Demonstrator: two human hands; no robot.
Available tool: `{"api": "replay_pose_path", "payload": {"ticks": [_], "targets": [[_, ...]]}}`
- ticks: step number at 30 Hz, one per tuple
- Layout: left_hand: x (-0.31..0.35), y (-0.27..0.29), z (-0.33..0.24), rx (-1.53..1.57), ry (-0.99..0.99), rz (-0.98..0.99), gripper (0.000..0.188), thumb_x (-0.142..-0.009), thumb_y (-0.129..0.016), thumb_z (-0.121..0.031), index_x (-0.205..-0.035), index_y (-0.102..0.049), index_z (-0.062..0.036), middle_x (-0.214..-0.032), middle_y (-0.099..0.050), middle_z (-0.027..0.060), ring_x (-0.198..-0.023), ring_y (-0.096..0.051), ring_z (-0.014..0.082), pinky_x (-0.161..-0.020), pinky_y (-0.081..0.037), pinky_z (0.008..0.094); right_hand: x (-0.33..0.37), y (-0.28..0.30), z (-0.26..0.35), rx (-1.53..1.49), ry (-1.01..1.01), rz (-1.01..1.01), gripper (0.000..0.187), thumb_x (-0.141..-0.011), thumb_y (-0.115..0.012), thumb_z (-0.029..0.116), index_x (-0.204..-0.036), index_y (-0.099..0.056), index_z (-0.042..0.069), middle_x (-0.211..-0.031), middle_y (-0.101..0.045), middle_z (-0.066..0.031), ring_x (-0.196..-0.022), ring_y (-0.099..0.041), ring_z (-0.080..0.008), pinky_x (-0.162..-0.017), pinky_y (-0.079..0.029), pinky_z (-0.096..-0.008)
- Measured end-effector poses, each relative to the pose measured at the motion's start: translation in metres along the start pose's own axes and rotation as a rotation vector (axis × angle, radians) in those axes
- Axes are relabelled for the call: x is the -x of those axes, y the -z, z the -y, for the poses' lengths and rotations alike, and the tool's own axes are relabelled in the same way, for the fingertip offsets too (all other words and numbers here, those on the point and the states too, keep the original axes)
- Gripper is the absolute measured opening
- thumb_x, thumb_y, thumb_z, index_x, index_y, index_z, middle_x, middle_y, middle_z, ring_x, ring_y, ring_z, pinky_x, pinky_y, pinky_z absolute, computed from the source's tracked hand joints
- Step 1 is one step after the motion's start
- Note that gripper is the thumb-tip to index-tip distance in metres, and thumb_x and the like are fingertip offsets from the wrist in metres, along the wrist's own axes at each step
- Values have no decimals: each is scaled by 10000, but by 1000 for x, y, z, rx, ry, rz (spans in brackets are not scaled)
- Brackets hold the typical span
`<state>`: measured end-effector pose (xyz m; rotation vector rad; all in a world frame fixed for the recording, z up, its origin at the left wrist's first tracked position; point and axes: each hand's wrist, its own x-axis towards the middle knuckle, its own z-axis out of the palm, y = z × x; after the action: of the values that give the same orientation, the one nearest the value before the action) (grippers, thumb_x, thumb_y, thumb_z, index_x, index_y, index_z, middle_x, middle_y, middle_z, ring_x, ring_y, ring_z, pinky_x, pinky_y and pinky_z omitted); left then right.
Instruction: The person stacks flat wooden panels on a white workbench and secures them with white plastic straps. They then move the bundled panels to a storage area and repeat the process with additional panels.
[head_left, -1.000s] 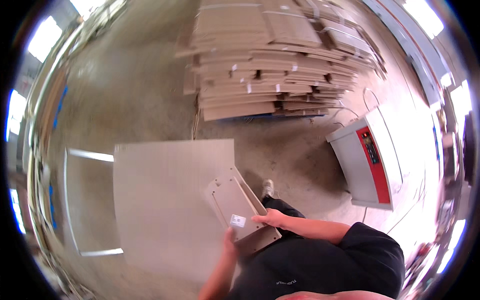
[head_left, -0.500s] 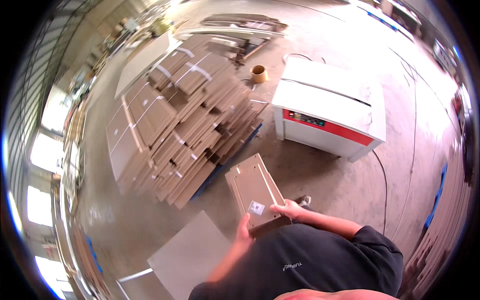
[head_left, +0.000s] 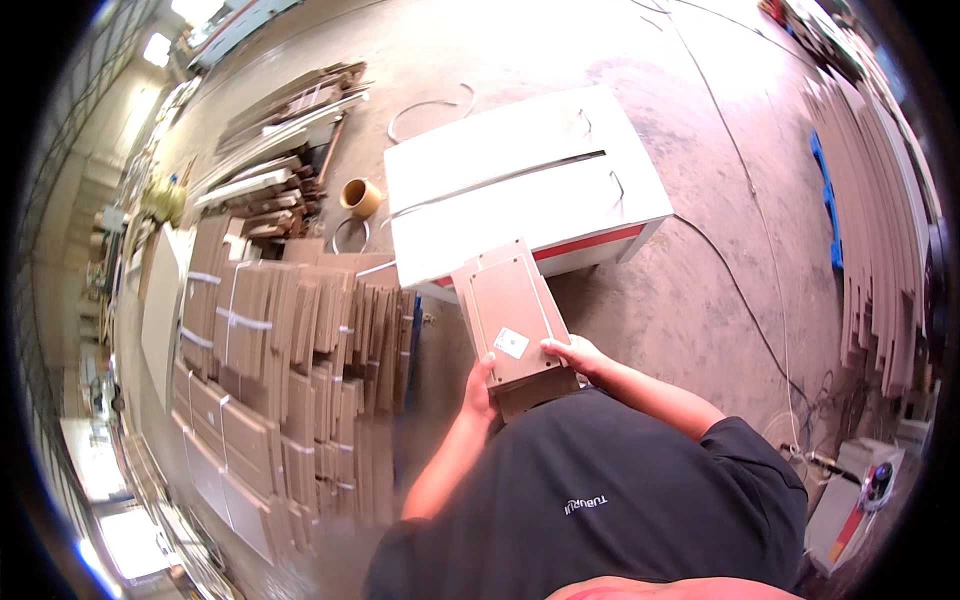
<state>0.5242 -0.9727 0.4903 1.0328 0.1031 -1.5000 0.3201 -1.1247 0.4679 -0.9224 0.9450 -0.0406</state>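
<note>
White machine (head_left: 520, 175) ahead; bundled cardboard stacks (head_left: 290, 370) to the left. Flat boards (head_left: 510, 315) at chest, long axis pointing away toward machine, far end over its edge. L hand (head_left: 478, 388) & R hand (head_left: 572, 352) clasp near end.

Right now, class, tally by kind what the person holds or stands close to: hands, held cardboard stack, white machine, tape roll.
Hands: 2, left hand and right hand
Held flat cardboard stack: 1
White machine: 1
Tape roll: 1
Total: 5

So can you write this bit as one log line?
left hand: holds cardboard stack | right hand: holds stack | ahead: white strapping machine
</note>
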Motion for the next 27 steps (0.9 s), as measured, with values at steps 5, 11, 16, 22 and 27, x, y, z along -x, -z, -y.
{"api": "replay_pose_path", "payload": {"ticks": [5,11,16,22,27], "targets": [[-143,-16,-83,-205,102,69,675,-949,-697,-399,-1458,-492,-6,-1341,-642,163,-1205,-658,293,-1040,-538,455,-92,34,48,-177,78,-151,680,-899,-760,583,-1276,-714,18,-1159,-736,-80,-1061,-666,-183,-959,-509,-349],[-291,-74,-160,-257,170,264,654,-949,-703,-395,-1435,-493,-11,-1308,-636,164,-1185,-654,294,-1016,-552,448,-190,92,121,-255,132,-284,767,-892,-738,625,-1305,-689,-18,-1249,-712,-109,-1173,-632,-202,-1013,-482,-347],[-386,-100,-165,-197,205,140,615,-947,-728,-373,-1414,-516,-33,-1297,-639,153,-1186,-648,279,-1032,-533,446,-251,158,167,-325,21,-288,723,-888,-752,590,-1334,-684,25,-1250,-721,-95,-1140,-659,-199,-1020,-482,-341],[-461,-117,-142,-691,117,31,803,-961,-742,-401,-1547,-389,19,-1428,-595,168,-1323,-560,273,-1092,-461,413,-277,231,201,149,-9,-518,839,-860,-777,634,-1375,-638,-13,-1287,-707,-147,-1143,-677,-245,-980,-530,-387],[-476,-138,-157,-895,176,-149,922,-973,-743,-441,-1612,-277,33,-1548,-505,184,-1393,-508,309,-1100,-456,485,-282,253,157,463,146,-552,798,-830,-874,473,-1445,-582,59,-1236,-725,-169,-1135,-716,-264,-879,-596,-411]]}}
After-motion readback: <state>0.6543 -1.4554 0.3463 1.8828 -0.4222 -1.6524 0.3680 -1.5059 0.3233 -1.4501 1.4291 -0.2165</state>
